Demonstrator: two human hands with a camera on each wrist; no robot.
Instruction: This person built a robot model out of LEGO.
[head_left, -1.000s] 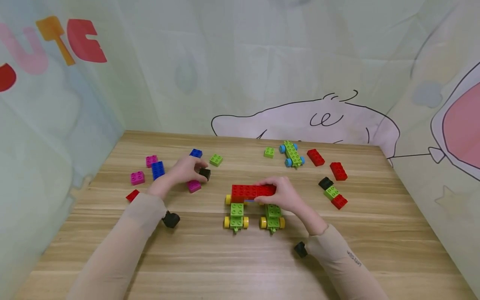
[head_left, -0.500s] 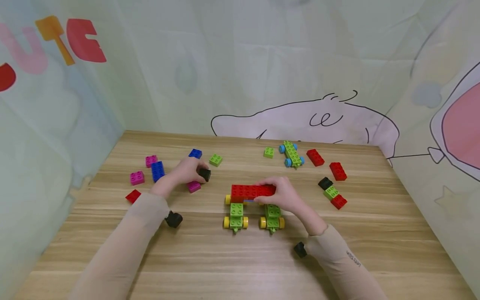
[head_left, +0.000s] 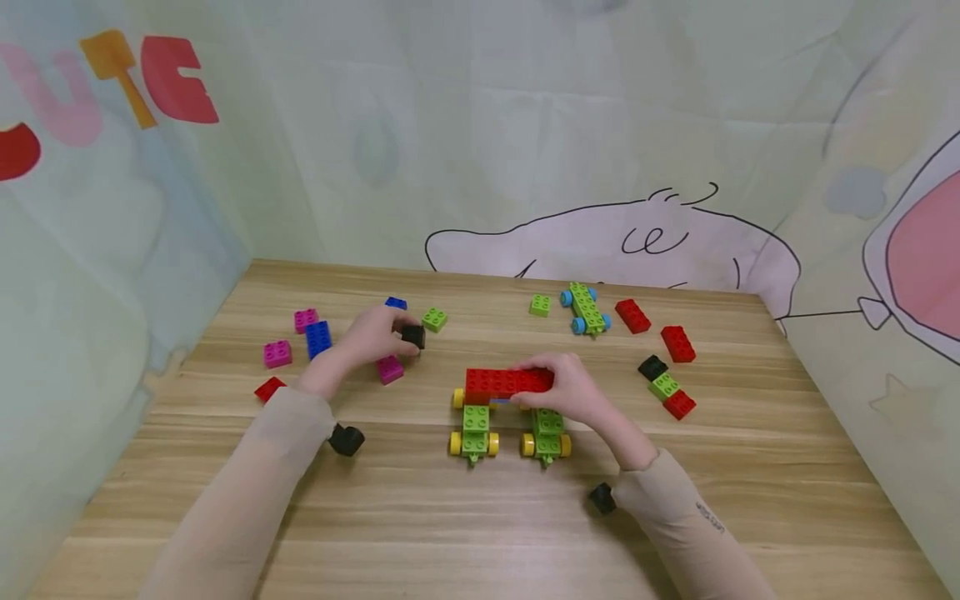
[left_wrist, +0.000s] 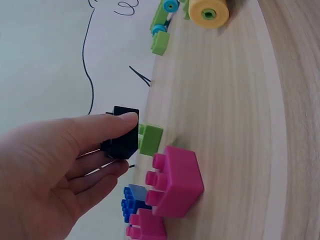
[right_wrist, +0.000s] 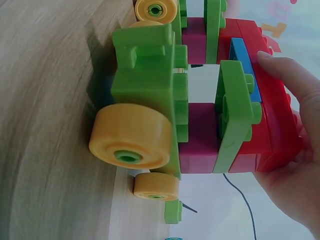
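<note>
My left hand (head_left: 372, 337) pinches a small black toy building brick (head_left: 413, 336) between thumb and fingers. In the left wrist view that black brick (left_wrist: 124, 135) is raised beside a pink brick (left_wrist: 182, 182) and a green brick (left_wrist: 151, 139). My right hand (head_left: 562, 387) grips the right end of the red brick layer (head_left: 491, 385) on top of a built model. Under the red layer are two green wheeled bases (head_left: 475, 433) with yellow wheels. The right wrist view shows purple bricks (right_wrist: 199, 137), green bricks (right_wrist: 235, 105) and a blue brick (right_wrist: 245, 67) stacked between them.
Pink bricks (head_left: 277, 353), blue bricks (head_left: 318, 340) and a red piece (head_left: 270, 389) lie at left. Behind the model are loose green bricks (head_left: 540, 305) and a green base with blue wheels (head_left: 587, 309). Red bricks (head_left: 678, 343) and a black-green-red row (head_left: 664, 386) lie at right.
The left hand has lifted the black brick slightly up and away from the pink brick beside it. The right hand keeps its grip on the model, which stays in place.
</note>
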